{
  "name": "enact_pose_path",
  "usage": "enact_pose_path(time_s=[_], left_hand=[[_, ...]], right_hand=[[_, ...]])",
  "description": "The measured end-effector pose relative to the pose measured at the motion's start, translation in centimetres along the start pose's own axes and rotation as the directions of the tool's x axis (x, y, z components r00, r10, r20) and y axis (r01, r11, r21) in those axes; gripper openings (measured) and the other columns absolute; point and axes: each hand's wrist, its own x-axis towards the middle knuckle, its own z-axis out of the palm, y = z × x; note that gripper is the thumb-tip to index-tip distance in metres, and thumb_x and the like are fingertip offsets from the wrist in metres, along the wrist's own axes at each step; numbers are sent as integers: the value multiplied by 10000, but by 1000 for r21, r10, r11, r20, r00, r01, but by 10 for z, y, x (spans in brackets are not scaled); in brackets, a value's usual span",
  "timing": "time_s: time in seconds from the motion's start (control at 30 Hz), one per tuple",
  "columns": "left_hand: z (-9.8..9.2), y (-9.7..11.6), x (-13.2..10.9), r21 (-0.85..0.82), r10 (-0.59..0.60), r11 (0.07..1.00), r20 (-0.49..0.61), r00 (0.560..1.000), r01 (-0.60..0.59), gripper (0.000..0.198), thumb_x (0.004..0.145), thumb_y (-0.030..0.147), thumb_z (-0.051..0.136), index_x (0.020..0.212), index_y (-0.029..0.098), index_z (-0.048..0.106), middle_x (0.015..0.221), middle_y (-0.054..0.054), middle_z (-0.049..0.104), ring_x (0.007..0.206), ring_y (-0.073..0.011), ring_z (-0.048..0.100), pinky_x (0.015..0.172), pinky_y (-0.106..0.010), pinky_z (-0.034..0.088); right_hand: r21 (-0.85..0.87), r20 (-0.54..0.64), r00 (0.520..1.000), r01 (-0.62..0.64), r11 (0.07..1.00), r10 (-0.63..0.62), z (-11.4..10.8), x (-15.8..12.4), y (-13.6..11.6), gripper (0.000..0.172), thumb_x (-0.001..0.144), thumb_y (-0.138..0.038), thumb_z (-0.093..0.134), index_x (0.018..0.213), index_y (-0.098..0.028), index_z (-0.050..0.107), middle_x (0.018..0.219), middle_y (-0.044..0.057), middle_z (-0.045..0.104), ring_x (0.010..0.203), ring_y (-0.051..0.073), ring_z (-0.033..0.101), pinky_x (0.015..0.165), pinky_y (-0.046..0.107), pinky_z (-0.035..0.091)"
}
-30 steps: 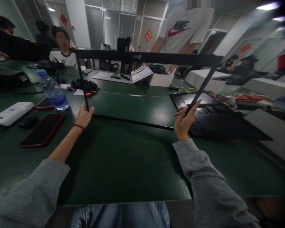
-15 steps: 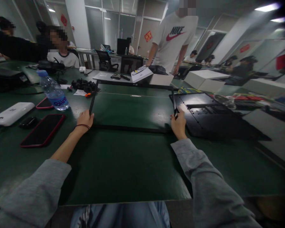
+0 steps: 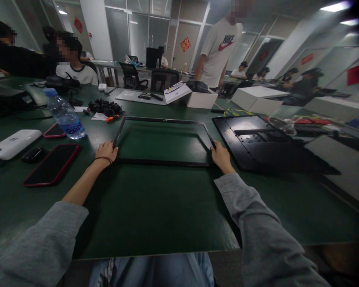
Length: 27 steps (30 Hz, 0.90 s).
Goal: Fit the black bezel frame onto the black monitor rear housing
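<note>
A thin black screen bezel [image 3: 164, 162], an empty rectangular frame, is held between my two hands over the green table [image 3: 155, 215]. My left hand [image 3: 106, 152] is closed round its left side. On the opposite side, my right hand [image 3: 220, 156] pinches the right edge. The bezel's near edge is low at the tabletop; its far edge appears tilted up a little, with a shadow beneath. Just right of my right hand lies a black laptop panel [image 3: 257, 155] with slots and small fittings.
Left of me are a tilted water bottle [image 3: 67, 117], a red-edged phone [image 3: 52, 164], a white power bank [image 3: 14, 144] and a small black case [image 3: 34, 154]. Black cables [image 3: 106, 107] lie further back. White boxes [image 3: 202, 99] stand across the table, where a person in a white T-shirt [image 3: 219, 52] stands.
The bezel's far edge has dropped toward the table, so the frame leans flatter. My right hand has shifted slightly left. The standing person has moved a little.
</note>
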Motion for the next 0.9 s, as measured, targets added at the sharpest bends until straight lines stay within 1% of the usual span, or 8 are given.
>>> enact_pose_path(time_s=[0.13, 0.23, 0.37, 0.53, 0.63, 0.73, 0.83, 0.9], left_hand=[[2, -4, 2, 22, 36, 999, 28, 999, -36, 500, 868, 343, 550, 1324, 156, 639, 1554, -174, 510, 1487, -371, 373, 1238, -550, 279], [1, -5, 3, 44, 39, 998, 54, 998, -41, 535, 876, 338, 528, 1359, 128, 620, 1574, -184, 485, 1500, -368, 358, 1248, -537, 264], [1, -5, 2, 61, 57, 996, 51, 997, -60, 550, 880, 330, 508, 1372, 109, 615, 1569, -199, 487, 1492, -380, 363, 1241, -562, 267], [0, -4, 1, 38, 47, 998, 51, 998, -49, 535, 871, 338, 527, 1363, 154, 628, 1554, -160, 517, 1483, -365, 375, 1240, -555, 275], [-2, -4, 0, 34, 48, 998, 47, 998, -49, 523, 869, 323, 538, 1357, 159, 633, 1544, -157, 531, 1473, -375, 388, 1232, -573, 285], [-5, -3, -1, 36, 61, 997, 24, 998, -62, 499, 878, 300, 542, 1350, 173, 642, 1515, -144, 565, 1459, -369, 412, 1229, -566, 300], [-11, 4, -5, -5, 70, 998, -13, 997, -70, 481, 887, 272, 554, 1350, 187, 648, 1501, -123, 582, 1430, -347, 463, 1228, -533, 326], [-18, 12, -10, -62, 103, 992, -88, 991, -108, 460, 903, 236, 537, 1345, 200, 659, 1525, -104, 561, 1413, -321, 497, 1220, -505, 357]], right_hand=[[-10, 7, 1000, 3, 1000, -3, 0, 1, 1, 531, 972, -262, 432, 1462, -94, 548, 1163, 207, 737, 1045, 332, 694, 935, 447, 512], [12, -3, 1000, 8, 1000, -8, -2, 0, -2, 481, 987, -257, 401, 1395, -131, 622, 1176, 187, 740, 1072, 322, 689, 929, 431, 510], [2, -34, 996, 83, 997, -83, -7, -3, -6, 454, 992, -244, 390, 1341, -137, 658, 1250, 178, 717, 1123, 305, 670, 962, 426, 494], [-99, -75, 996, 47, 994, -54, -12, -9, -1, 492, 974, -298, 449, 1383, -70, 600, 1307, 241, 653, 1193, 353, 617, 974, 468, 487], [-199, -19, 1000, 16, 980, -20, -11, -16, 1, 503, 945, -314, 500, 1330, -13, 617, 1278, 309, 621, 1206, 406, 587, 953, 505, 491], [-250, 37, 999, 29, 968, -20, -9, -22, -3, 436, 943, -233, 445, 1231, 15, 658, 1259, 341, 608, 1210, 427, 573, 951, 522, 490], [-181, 22, 1000, 11, 983, -7, -7, -23, -11, 435, 945, -188, 386, 1236, 5, 647, 1264, 315, 619, 1225, 411, 569, 983, 535, 476], [-59, -41, 998, -42, 997, 39, -8, -19, -15, 445, 958, -208, 373, 1287, -39, 620, 1243, 270, 646, 1204, 383, 590, 1010, 554, 459]])
